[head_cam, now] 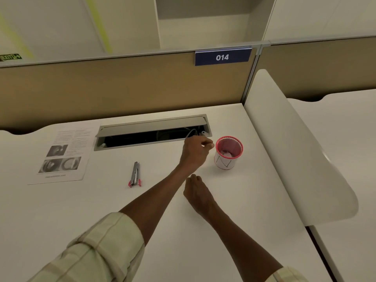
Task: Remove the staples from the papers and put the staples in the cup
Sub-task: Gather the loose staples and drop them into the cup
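Broadly, most of the frame is filled by a white desk, backed along the top by a tan partition carrying a blue sign marked 014. An open cable tray is set into the desk just above centre. A printed paper is seen lying flat at centre left. The left hand is stretched to right of centre, its fingertips pinched together just beside the rim of the cup; whether a staple is held between them cannot be told. The right hand is rested on the desk below it, fingers curled loosely, nothing seen in it. The pink-rimmed cup is stood upright at centre right. A pink-handled staple remover is left lying untouched on the desk at centre, between paper and hands.
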Demonstrator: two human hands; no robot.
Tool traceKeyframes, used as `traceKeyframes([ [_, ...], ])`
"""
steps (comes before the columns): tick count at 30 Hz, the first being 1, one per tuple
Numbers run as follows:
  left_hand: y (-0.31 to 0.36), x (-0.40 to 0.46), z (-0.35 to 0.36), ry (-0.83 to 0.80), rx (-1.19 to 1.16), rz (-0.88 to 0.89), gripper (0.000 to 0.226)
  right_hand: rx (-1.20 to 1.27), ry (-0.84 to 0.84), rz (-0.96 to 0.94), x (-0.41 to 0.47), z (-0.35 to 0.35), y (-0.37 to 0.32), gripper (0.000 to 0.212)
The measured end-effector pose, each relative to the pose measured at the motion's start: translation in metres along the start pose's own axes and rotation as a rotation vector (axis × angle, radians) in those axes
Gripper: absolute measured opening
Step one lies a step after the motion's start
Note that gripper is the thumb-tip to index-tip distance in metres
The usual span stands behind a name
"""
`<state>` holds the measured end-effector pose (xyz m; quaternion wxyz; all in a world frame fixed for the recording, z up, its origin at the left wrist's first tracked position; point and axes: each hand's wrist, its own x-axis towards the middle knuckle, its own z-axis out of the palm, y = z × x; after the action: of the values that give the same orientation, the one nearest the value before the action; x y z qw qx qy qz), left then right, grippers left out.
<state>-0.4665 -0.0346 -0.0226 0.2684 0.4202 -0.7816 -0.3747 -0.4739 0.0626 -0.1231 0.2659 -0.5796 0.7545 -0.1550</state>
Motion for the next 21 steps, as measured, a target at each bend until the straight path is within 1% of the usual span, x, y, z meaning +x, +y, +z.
traceKeyframes([
  [1, -0.008, -0.005, -0.009, 0.028, -0.004, -0.033, 0.014, -0.211, 0.104, -0.109, 0.006, 0.003, 0.003, 0.035],
  [2, -0.014, -0.010, -0.016, 0.056, -0.011, -0.062, 0.014, -0.359, 0.153, -0.154, 0.008, 0.006, 0.007, 0.036],
  [3, -0.022, -0.016, -0.024, 0.086, -0.015, -0.090, 0.013, -0.586, 0.244, -0.257, 0.006, 0.009, 0.008, 0.034],
  [4, -0.030, -0.024, -0.031, 0.115, -0.019, -0.109, 0.013, -0.683, 0.260, -0.285, 0.004, 0.005, 0.005, 0.033],
  [6, -0.047, -0.044, -0.044, 0.158, -0.024, -0.138, 0.012, -0.728, 0.277, -0.277, 0.006, 0.003, 0.004, 0.032],
  [7, -0.054, -0.054, -0.047, 0.171, -0.020, -0.148, 0.011, -0.718, 0.316, -0.291, 0.009, 0.002, 0.007, 0.033],
  [10, -0.082, -0.090, -0.062, 0.225, 0.005, -0.180, 0.009, -0.674, 0.331, -0.348, 0.019, 0.005, 0.010, 0.035],
  [12, -0.103, -0.115, -0.077, 0.279, -0.009, -0.227, 0.007, -0.712, 0.307, -0.379, 0.010, 0.001, 0.012, 0.036],
  [14, -0.126, -0.136, -0.092, 0.344, 0.035, -0.271, 0.007, -0.716, 0.340, -0.414, -0.006, -0.001, 0.017, 0.037],
  [15, -0.138, -0.147, -0.102, 0.378, 0.082, -0.298, 0.007, -0.746, 0.360, -0.397, -0.012, -0.004, 0.012, 0.037],
  [16, -0.150, -0.159, -0.112, 0.406, 0.123, -0.323, 0.007, -0.691, 0.461, -0.409, -0.014, -0.003, 0.006, 0.036],
  [17, -0.162, -0.168, -0.120, 0.425, 0.158, -0.336, 0.008, -0.563, 0.524, -0.431, -0.014, -0.002, 0.002, 0.037],
  [19, -0.183, -0.189, -0.137, 0.468, 0.197, -0.358, 0.012, -0.283, 0.583, -0.447, -0.016, -0.002, -0.005, 0.026],
  [21, -0.196, -0.206, -0.150, 0.507, 0.205, -0.394, 0.019, -0.157, 0.587, -0.425, -0.018, 0.001, -0.008, 0.019],
])
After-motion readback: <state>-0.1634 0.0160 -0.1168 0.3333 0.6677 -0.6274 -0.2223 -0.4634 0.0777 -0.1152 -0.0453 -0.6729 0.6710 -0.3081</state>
